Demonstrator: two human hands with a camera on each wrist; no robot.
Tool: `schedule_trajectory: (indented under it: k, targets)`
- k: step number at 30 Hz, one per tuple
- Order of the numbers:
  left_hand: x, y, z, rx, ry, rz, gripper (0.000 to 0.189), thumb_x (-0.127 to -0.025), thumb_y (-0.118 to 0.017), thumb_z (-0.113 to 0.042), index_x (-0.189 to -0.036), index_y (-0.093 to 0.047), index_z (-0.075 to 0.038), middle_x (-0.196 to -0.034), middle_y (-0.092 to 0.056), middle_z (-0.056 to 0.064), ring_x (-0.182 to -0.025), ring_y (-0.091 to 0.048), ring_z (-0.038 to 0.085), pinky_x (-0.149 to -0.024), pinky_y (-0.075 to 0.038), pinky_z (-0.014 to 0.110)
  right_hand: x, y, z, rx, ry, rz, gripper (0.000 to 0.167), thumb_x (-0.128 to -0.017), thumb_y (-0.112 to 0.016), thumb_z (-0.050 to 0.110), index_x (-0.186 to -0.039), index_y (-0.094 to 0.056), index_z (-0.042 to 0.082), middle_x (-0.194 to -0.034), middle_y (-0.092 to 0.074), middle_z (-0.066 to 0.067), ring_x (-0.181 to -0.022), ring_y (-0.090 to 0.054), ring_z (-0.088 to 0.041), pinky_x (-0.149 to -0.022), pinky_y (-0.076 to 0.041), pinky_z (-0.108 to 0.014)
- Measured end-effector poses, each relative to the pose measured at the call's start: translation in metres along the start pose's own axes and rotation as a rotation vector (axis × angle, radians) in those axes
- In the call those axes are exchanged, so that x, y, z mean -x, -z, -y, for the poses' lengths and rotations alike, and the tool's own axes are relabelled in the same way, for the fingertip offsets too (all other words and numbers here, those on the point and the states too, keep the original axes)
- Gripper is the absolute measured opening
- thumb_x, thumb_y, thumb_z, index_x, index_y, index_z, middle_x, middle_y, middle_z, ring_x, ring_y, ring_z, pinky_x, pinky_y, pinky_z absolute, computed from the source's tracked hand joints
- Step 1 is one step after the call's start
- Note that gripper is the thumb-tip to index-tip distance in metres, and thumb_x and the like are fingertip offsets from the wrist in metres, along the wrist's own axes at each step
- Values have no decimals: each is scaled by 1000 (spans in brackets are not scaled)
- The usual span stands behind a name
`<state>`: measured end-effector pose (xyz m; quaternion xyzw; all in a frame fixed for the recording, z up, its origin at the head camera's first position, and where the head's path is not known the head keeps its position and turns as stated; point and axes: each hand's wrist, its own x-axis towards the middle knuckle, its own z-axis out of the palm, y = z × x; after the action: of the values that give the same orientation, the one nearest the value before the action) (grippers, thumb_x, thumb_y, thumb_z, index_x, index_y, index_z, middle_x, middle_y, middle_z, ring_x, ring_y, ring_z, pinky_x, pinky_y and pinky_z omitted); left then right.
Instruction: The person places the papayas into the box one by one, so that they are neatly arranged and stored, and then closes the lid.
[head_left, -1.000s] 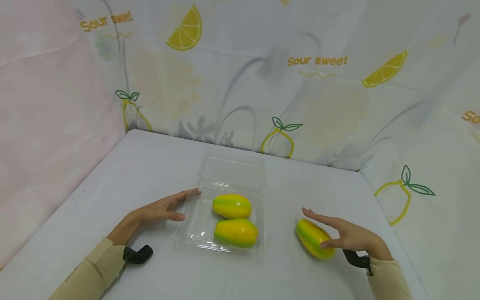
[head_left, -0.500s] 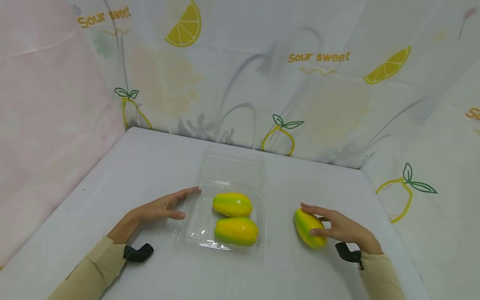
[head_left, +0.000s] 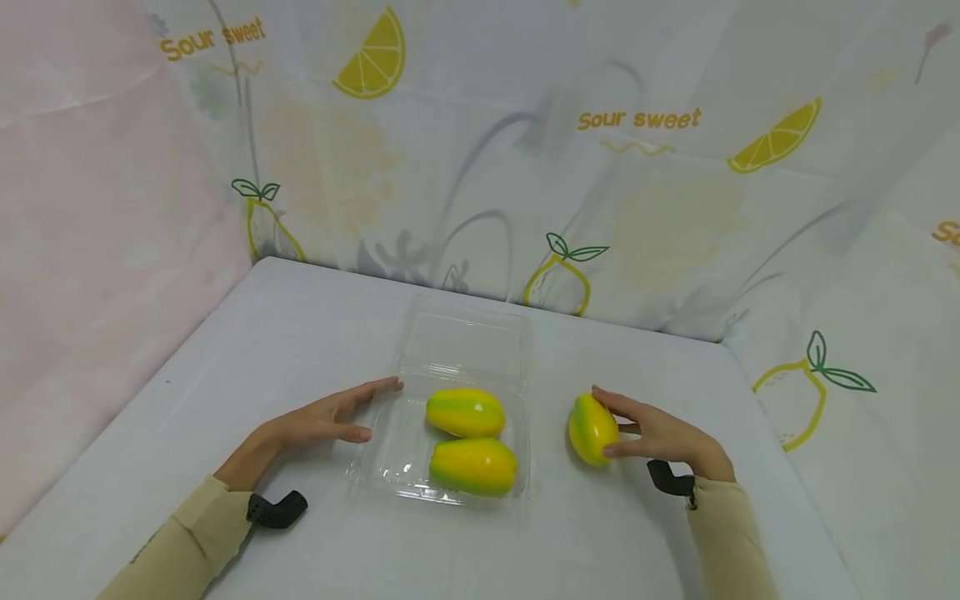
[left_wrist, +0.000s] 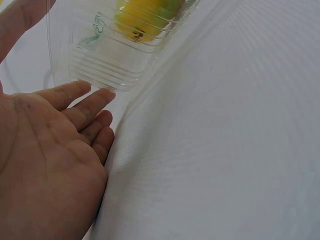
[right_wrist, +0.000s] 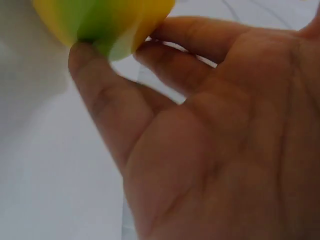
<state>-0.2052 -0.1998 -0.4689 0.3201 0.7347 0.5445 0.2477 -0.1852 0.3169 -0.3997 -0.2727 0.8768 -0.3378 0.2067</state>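
Note:
In the head view, my right hand (head_left: pixel 660 432) pinches a glossy yellow-green papaya (head_left: pixel 592 429) between thumb and fingers, just right of a clear plastic clamshell box (head_left: pixel 397 446). The right wrist view has the thumb at the end of this papaya (right_wrist: pixel 115 25) and fingertips on its other side. Two similar papayas, a rear one (head_left: pixel 465 412) and a front one (head_left: pixel 474 467), lie side by side in the box's right part. My left hand (head_left: pixel 318 417) is spread at the box's left side. Its fingertips come right up to the ridged box wall (left_wrist: pixel 107 75) in the left wrist view.
The box's transparent lid (head_left: pixel 463 337) lies folded back toward the rear of the white table (head_left: pixel 300 308). Behind the table hangs a lemon-print cloth (head_left: pixel 465 150), and a pink cloth (head_left: pixel 97 208) closes off the left side.
My right hand has closed its fingers on the third papaya and brought it leftward and away from me, nearer the box. The left hand and the box have stayed in place.

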Motion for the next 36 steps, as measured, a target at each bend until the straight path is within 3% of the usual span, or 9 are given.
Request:
schedule_trajectory:
  k: [4,10,18,20,22,25,33,34,36]
  targets:
    - [0,1,0,-3,-6,3,76,-92,-61,-12,-157,-22,-15,-164,-18,12,-138,-18,-17,-106,-16,5,-5,0,0,-3,-27,-18,85,-88,-73,22,-150,-23,-9,-156,-23,-31,-136,-34,-52,-103,-40,-56]
    - [2,2,1,-17,-20,-3,76,-93,-61,-11,-157,-21,-15,-164,-18,12,-138,-18,-17,-103,-14,0,-12,-4,-5,24,-74,-69,88,-88,-74,27,-153,-22,-1,-159,-23,-24,-133,-42,-49,-104,-41,-58]
    - [1,5,2,-33,-29,-3,75,-93,-61,-11,-157,-22,-16,-163,-19,13,-137,-17,-19,-102,-14,1,-16,-7,-7,13,-68,-88,88,-87,-75,24,-153,-22,0,-157,-22,-25,-128,-46,-50,-102,-42,-60]
    - [-1,3,4,-24,-27,-1,75,-92,-61,-12,-157,-22,-17,-163,-18,13,-136,-17,-20,-117,-15,18,-15,-7,-7,34,-71,-96,87,-86,-76,24,-152,-23,0,-156,-24,-25,-127,-47,-49,-101,-42,-60]
    - [-2,2,5,-22,-23,-2,75,-92,-61,-13,-157,-22,-17,-163,-19,12,-135,-17,-21,-122,-12,42,-14,-7,-6,59,-85,-109,87,-85,-77,26,-151,-26,0,-155,-27,-24,-127,-48,-48,-102,-41,-60]
    - [-2,1,6,-17,-19,-3,75,-92,-60,-12,-157,-22,-17,-163,-19,13,-134,-16,-22,-110,-3,73,-11,-6,-4,79,-105,-124,87,-83,-78,29,-150,-29,1,-154,-31,-23,-129,-47,-48,-104,-37,-64]
    - [-4,2,4,-10,-25,-1,75,-92,-60,-10,-157,-22,-15,-163,-18,17,-134,-16,-23,-110,-3,73,-10,-3,-6,82,-114,-126,86,-83,-79,28,-150,-30,2,-154,-32,-23,-132,-42,-50,-104,-32,-69]
    - [-3,2,3,-18,-23,-1,75,-92,-60,-10,-157,-22,-16,-163,-18,16,-134,-16,-23,-113,-5,69,-10,-3,-6,82,-117,-126,87,-83,-79,28,-150,-30,2,-154,-32,-23,-132,-42,-50,-104,-32,-69]
    - [-3,3,2,-27,-22,-1,75,-92,-60,-10,-157,-22,-16,-163,-18,16,-135,-16,-22,-120,-11,49,-11,-3,-6,77,-119,-130,87,-83,-79,29,-150,-30,2,-154,-32,-23,-133,-41,-50,-105,-32,-69]
